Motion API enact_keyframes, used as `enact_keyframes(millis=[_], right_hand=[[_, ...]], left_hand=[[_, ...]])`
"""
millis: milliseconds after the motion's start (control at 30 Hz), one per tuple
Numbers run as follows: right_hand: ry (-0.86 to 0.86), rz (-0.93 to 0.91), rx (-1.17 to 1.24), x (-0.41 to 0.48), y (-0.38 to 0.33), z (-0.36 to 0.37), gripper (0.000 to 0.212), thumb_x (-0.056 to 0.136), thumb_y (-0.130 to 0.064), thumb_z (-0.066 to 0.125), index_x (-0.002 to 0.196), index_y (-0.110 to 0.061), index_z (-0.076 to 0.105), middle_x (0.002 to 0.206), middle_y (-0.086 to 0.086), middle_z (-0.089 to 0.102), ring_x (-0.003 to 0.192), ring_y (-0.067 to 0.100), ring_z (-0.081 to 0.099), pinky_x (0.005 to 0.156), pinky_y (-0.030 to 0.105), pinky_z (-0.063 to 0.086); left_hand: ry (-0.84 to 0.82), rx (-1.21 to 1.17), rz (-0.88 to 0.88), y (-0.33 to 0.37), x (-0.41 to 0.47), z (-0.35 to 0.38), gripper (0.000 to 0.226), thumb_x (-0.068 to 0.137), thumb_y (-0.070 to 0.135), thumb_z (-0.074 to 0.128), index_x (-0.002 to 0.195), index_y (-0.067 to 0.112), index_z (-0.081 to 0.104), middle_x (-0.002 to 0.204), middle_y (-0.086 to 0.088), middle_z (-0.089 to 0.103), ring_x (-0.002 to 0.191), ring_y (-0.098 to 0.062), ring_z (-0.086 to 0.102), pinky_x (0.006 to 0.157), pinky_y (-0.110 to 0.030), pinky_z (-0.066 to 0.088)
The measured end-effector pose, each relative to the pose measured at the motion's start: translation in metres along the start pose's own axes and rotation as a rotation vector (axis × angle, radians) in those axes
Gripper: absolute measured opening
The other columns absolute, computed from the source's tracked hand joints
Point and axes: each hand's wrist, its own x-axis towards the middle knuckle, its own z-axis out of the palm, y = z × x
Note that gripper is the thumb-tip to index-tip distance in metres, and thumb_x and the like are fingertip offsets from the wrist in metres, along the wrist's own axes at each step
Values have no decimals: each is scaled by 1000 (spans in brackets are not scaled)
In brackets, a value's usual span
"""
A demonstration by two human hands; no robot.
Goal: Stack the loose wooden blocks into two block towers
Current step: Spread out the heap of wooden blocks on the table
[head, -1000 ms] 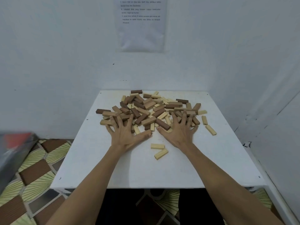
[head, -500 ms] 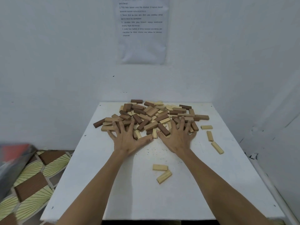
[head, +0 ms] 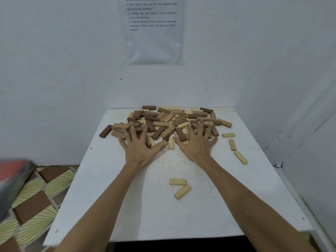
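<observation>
both my left hand [head: 141,149] and right hand [head: 195,148] lie flat, fingers spread, gripping nothing; the pile [head: 169,120] lies directly ahead, fingertips touching its near edge.

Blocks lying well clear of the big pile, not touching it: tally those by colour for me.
Pale blocks: 5 (two at the front, three at the right)
Dark brown blocks: 0 (every one lies in or against the pile)
Total: 5

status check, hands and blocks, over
Left hand and right hand open, spread flat on block pile. No towers yet. Stray blocks scattered on table.
</observation>
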Motion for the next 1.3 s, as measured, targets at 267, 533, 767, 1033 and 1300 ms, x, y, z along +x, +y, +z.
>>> enact_keyframes(millis=[267,533,767,1033,1300], right_hand=[[11,-8,29,-26,24,-12,83,91,-78,41,159,-34,25,171,14,6,156,43,-2,114,81,5],[44,142,-46,-64,65,-31,67,103,-58,38,158,-21,31,169,15,13,156,45,0,118,73,7],[59,367,9,-72,89,-27,78,101,-58,40,163,-17,18,170,20,2,156,47,-6,119,73,2],[104,254,105,-8,97,-19,90,98,-74,33,164,-17,15,171,21,3,158,38,-1,124,62,2],[113,249,158,50,92,-14,98,90,-83,30,164,-22,13,171,21,2,158,39,-2,125,62,4]], left_hand=[[-44,-8,247,8,-36,-1,109,72,101,28,162,40,22,174,-4,0,159,-27,-14,124,-60,-10],[-160,-82,535,26,-85,-1,94,86,90,27,156,28,37,169,4,19,159,-17,4,126,-58,2],[-281,67,693,28,-90,2,98,81,95,36,162,40,21,173,7,6,159,-15,-10,125,-59,-6],[-238,199,600,28,-47,11,79,97,80,13,164,40,-1,172,5,-14,156,-20,-26,122,-55,-22],[-158,304,547,33,-1,19,79,96,73,1,165,34,1,173,-1,-10,158,-30,-15,124,-61,-10]])
